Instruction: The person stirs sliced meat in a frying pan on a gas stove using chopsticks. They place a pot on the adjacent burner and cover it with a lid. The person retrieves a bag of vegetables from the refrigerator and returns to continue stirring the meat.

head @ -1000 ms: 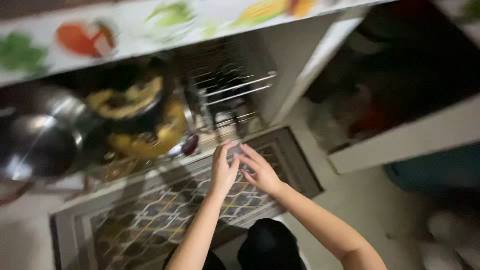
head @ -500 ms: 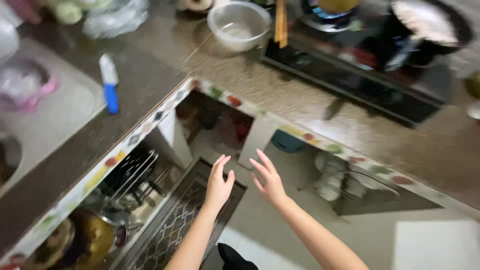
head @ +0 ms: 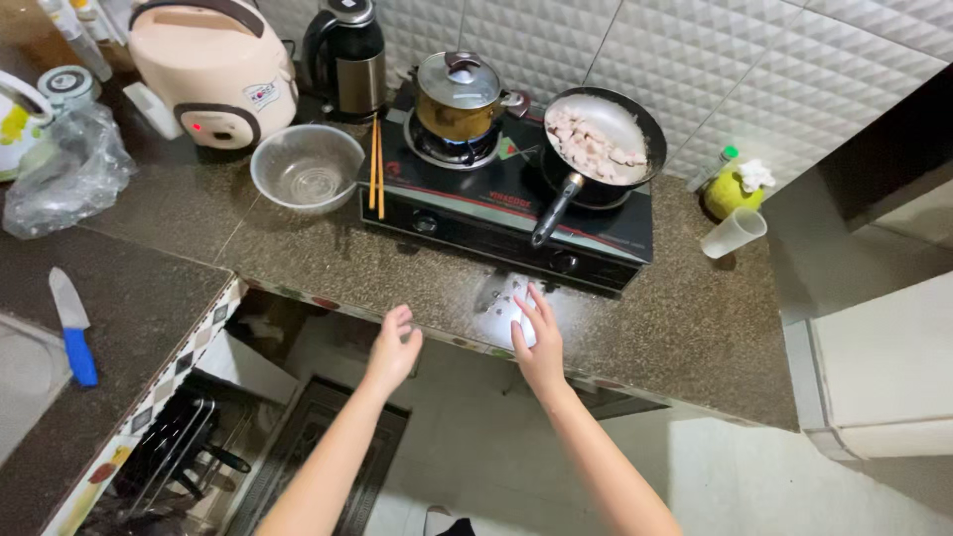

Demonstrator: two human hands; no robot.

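My left hand hovers empty at the front edge of the dark stone counter, fingers loosely apart. My right hand rests flat near the counter edge, just in front of the black two-burner gas stove, and holds nothing. On the stove stand a lidded steel pot and a black frying pan with pale pieces of meat in it. A pair of wooden chopsticks lies across the stove's left edge.
A clear glass bowl, a pink rice cooker and a kettle stand left of the stove. A blue-handled knife lies on the left counter. A plastic cup and a green bottle stand at right.
The view has swung up from the low shelves and floor mat to the counter and stove. Both hands have come up from below to the counter's edge.
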